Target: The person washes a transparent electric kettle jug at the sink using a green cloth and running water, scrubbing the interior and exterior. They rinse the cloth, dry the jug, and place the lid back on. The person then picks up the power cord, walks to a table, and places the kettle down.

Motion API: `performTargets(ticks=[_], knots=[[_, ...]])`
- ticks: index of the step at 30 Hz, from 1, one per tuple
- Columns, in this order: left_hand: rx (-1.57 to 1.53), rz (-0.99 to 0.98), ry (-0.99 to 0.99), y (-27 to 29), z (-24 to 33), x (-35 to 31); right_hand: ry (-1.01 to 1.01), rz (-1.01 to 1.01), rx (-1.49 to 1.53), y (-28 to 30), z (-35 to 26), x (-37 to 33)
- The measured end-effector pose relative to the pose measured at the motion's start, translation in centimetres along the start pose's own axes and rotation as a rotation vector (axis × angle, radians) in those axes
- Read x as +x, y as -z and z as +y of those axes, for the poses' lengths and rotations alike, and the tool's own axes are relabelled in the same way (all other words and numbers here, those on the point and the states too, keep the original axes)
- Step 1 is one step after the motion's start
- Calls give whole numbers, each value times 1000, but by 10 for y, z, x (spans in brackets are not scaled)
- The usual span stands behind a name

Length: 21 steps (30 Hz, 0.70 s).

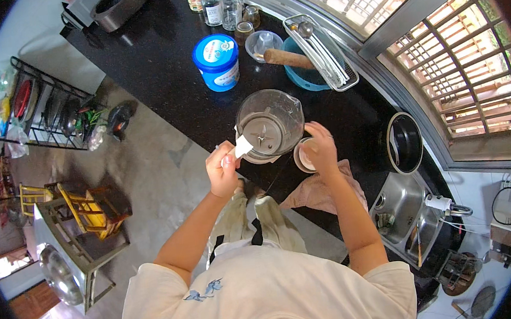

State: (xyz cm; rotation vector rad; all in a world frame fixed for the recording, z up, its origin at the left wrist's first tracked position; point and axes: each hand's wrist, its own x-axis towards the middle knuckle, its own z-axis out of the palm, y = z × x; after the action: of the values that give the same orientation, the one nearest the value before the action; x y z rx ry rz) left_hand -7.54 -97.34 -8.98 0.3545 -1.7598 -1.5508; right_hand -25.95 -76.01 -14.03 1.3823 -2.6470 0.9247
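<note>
A clear blender jug [270, 118] with a metal blade in its bottom is tilted so its open mouth faces up toward me. My left hand [222, 168] is closed round its white handle [243, 146]. Close by the jug's right side, my right hand [321, 149] curls over a small pale round cup [304, 157], its fingers bent at the rim. The hand covers part of that cup, and its contents cannot be made out. Under my right forearm a pinkish cloth [313, 194] lies crumpled at the counter's edge.
On the black counter [162, 64] stand a blue lidded tub [218, 65], glass bottles [231, 11] and a teal basin [306, 77] with a wooden rolling pin [288, 59] and wire rack [331, 55] across it. A dark pot [404, 143] and steel sink [399, 207] are at right.
</note>
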Motion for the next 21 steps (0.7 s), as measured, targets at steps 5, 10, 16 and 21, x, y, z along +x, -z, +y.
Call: performTargets(ticks=[5,10,16,21], knots=[[-7,-15,44,5,2,-3,-879,-75,-88,-43,65,-45],[27,-86,51,14,8,-3,-822,-124,122,-58,87,-50],[221,186,-162,3,18,-11,-681,104,122,-79,111,-79],[244,-222,-560,-33,56,-63,-701,243,193,-17,68,-113]])
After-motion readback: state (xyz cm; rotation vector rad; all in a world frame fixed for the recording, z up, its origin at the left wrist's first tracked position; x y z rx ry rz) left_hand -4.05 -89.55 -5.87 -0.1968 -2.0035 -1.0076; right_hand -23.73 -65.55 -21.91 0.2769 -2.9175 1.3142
